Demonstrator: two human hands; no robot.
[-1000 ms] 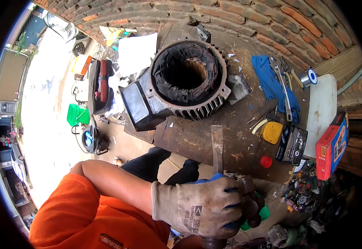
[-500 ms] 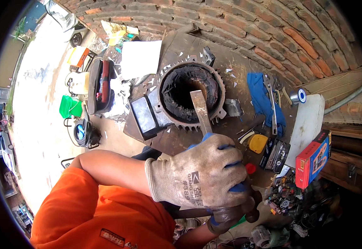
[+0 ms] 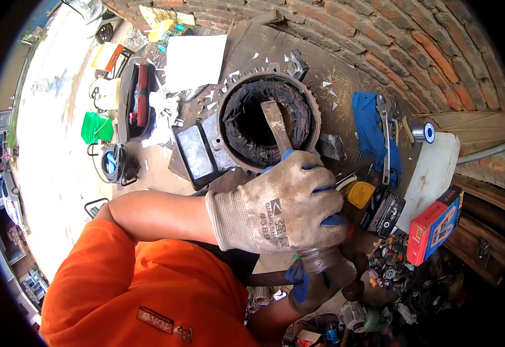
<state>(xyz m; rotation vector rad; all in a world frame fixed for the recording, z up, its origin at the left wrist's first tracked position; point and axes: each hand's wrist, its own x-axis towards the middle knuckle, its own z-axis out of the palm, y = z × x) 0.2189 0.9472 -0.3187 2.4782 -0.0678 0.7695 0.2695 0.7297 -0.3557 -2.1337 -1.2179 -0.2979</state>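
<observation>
My left hand (image 3: 281, 205), in a pale work glove with blue on the fingers, is closed around a flat steel chisel (image 3: 276, 124). The blade reaches into the round opening of a finned motor housing (image 3: 317, 118), over the blackened winding (image 3: 238, 115) lining its bore. The chisel's thick butt end (image 3: 320, 260) sticks out below the glove. Beneath it, my right hand (image 3: 309, 289), also gloved, is wrapped round the dark handle (image 3: 264, 279) of a hammer. The hammer's dark head, beside the butt end, is partly hidden in shadow.
Right of the housing lie a blue cloth (image 3: 365, 124), a long wrench (image 3: 385, 144), a yellow tape measure (image 3: 360, 194), a solder spool (image 3: 425, 133) and a red-and-blue box (image 3: 434, 225). A white sheet (image 3: 195, 62) and tool bag (image 3: 128, 110) are left. A brick wall (image 3: 379, 46) stands behind.
The housing and bench sit slightly higher in view. Both hands have risen in view with the chisel and hammer; more of my right glove shows below the chisel's butt end.
</observation>
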